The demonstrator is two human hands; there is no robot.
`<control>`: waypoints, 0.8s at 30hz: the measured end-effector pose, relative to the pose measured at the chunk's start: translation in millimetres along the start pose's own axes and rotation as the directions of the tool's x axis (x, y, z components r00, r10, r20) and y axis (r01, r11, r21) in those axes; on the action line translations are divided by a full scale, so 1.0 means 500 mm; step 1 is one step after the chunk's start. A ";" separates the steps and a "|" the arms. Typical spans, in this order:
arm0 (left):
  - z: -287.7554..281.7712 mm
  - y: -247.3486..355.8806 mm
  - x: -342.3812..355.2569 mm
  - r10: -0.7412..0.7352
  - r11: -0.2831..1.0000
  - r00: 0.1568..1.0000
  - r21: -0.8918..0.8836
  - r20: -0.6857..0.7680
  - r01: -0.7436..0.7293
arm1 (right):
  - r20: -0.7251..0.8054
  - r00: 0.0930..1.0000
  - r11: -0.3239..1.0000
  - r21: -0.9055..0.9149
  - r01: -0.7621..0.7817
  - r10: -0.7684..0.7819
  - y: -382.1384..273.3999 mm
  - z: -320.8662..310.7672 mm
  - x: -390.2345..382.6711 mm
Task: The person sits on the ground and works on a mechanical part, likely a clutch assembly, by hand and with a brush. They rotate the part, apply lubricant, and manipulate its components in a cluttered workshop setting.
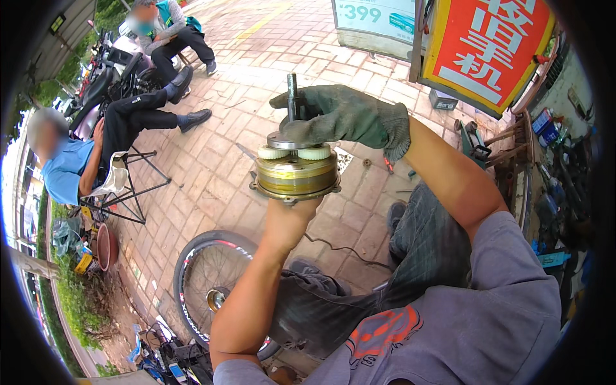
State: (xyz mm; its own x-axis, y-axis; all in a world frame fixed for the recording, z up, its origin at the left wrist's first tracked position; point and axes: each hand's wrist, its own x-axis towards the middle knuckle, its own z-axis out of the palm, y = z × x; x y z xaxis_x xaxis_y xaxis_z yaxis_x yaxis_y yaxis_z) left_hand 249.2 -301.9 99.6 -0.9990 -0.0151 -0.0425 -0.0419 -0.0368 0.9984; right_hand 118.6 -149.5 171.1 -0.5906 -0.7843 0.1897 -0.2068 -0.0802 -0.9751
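Pavement: pinkish paving bricks (205, 186), outdoors in daylight; a spoked wheel (180, 282) at the lower left, partly hidden by the left forearm; a dark cable (346, 248) trailing over the bricks between the housing and the knees
Roadside: a person in a blue shirt (66, 176) seated at the left, another seated person (186, 48) farther off; motorcycles (96, 90) parked beside them; a red signboard (491, 48) with a yellow border at the upper right
Round geared housing: held up in front of the chest, clear of the bricks; brass-coloured and squat, with small lugs at its lower rim; two white gears (314, 153) show on its top, under a steel disc (282, 142)
Shaft: the dark metal shaft (292, 96) stands nearly upright from the disc, in line with the housing's middle; this is the long axis, and the two hands sit at opposite ends of it
Gloved right hand (343, 119): above, reaching in from the right; thumb and fingers closed about the shaft's lower part, the thumb against the disc; nearer the shaft and gears
Bare left hand (292, 218): directly below, bearing the housing (296, 176) from underneath; its fingers are hidden, so I cannot tell how they close
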 end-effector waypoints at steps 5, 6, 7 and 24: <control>-0.007 -0.007 0.008 0.096 0.992 0.995 0.087 -0.017 -0.095 | -0.222 0.957 0.939 -0.245 -0.240 0.187 -0.038 0.038 0.004; -0.005 -0.008 0.010 0.081 0.995 0.996 0.068 -0.022 -0.079 | -0.217 0.954 0.931 -0.255 -0.262 0.209 -0.042 0.037 0.006; -0.005 -0.007 0.010 0.076 0.996 0.997 0.056 -0.023 -0.075 | -0.197 0.963 0.946 -0.227 -0.230 0.186 -0.040 0.035 0.006; 0.009 -0.001 -0.001 -0.108 0.994 0.994 -0.006 0.024 0.108 | -0.085 0.994 0.979 -0.187 -0.076 0.061 -0.016 0.013 -0.020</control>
State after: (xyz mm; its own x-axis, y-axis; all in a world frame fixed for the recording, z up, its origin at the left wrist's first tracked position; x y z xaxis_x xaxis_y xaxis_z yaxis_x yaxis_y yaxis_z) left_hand 249.7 -297.6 99.3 -0.9887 0.0128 -0.1495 -0.1499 -0.0438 0.9877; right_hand 131.0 -145.1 176.2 -0.6665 -0.7324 0.1390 -0.3036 0.0965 -0.9479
